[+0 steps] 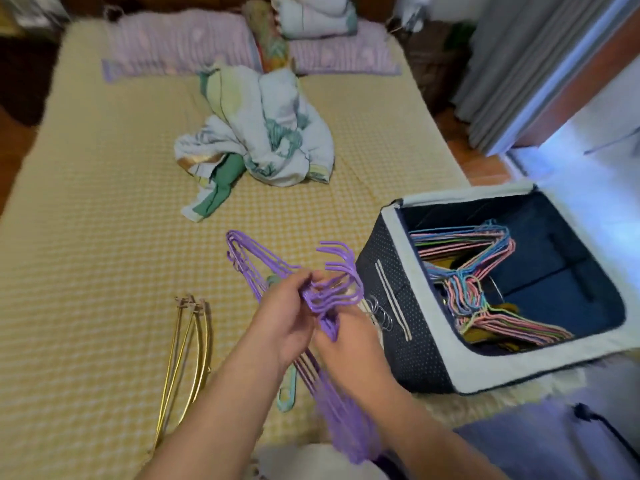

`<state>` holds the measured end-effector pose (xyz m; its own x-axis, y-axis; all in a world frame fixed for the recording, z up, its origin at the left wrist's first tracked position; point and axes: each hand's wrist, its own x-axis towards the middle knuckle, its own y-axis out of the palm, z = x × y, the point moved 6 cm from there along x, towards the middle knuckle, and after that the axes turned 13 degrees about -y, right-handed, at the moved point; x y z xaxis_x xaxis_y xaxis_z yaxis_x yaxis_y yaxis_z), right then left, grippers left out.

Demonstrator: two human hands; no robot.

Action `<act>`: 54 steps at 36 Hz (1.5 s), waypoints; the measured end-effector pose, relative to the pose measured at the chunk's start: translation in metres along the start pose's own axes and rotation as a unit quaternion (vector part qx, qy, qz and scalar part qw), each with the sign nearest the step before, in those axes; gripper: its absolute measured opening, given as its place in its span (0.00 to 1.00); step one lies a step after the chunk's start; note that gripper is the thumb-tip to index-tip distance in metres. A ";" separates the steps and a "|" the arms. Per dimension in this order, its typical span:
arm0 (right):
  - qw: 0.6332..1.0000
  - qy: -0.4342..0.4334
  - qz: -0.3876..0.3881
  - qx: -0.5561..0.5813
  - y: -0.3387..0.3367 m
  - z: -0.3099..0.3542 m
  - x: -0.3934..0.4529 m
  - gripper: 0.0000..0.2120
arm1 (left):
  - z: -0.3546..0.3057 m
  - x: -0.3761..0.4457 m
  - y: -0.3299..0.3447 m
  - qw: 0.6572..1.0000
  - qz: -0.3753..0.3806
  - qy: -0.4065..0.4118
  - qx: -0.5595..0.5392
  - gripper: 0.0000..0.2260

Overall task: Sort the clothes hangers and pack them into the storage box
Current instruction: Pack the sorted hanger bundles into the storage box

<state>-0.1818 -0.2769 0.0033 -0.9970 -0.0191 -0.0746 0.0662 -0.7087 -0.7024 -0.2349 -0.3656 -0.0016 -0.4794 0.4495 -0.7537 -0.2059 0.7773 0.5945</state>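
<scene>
Covering most of the room is the bed [86, 220], spread with a yellow checked sheet; a crumpled quilt [256, 133] lies at its middle and takes no part in the work. At the bed's right edge stands the storage box [391, 271], dark fabric with a pale rim, lid open. Inside it lies a stack of thin wire hangers [481, 271] in pink, blue and green, hooks gathered together. Judged from this, one sorted group is already packed.

The group in hand is the purple hangers [252, 261], a bundle raised just above the sheet and just left of the box. The left hand [287, 313] is closed around the bundle near the hook necks. The right hand [346, 344] grips the same bundle from below, on its box side. The hooks are not yet fully aligned.

Remaining unpacked: the gold hangers [190, 355], lying on the sheet well left of the hands, and a teal hanger [289, 389] partly hidden under the forearms. A few metal hooks [381, 315] show beside the box wall; their hangers cannot be made out.
</scene>
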 end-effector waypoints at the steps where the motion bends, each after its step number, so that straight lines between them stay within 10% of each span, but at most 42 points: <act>1: 1.000 0.004 0.009 0.015 -0.015 0.004 0.003 0.11 | -0.005 -0.002 0.013 1.000 -0.001 0.010 0.004 0.10; 21: 0.937 -0.094 0.150 0.301 -0.238 -0.060 0.001 0.05 | 0.036 0.002 0.255 0.989 0.139 0.034 -0.040 0.11; 29: 0.856 -0.056 0.263 0.442 -0.292 -0.124 -0.009 0.03 | 0.088 0.027 0.306 0.988 -0.014 0.101 0.113 0.15; 35: 0.844 -0.037 0.264 0.465 -0.298 -0.150 -0.005 0.10 | 0.110 0.000 0.296 0.906 -0.260 0.267 0.201 0.08; 42: 0.828 -0.061 0.305 0.467 -0.308 -0.150 -0.009 0.16 | 0.122 -0.013 0.329 0.752 -0.241 0.353 0.501 0.25; 46: 0.807 -0.038 0.345 0.478 -0.305 -0.154 -0.015 0.12 | 0.110 -0.017 0.348 0.753 -0.214 0.396 0.481 0.06; 54: 0.714 -0.052 0.396 0.575 -0.328 -0.138 -0.008 0.09 | 0.131 -0.016 0.370 0.798 -0.098 0.378 0.458 0.09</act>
<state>-0.1898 0.0529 0.1361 -0.6662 -0.7451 -0.0309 0.5944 -0.5556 0.5813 -0.1921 -0.0275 0.1937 -0.9640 0.1549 -0.2161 0.2045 0.9514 -0.2302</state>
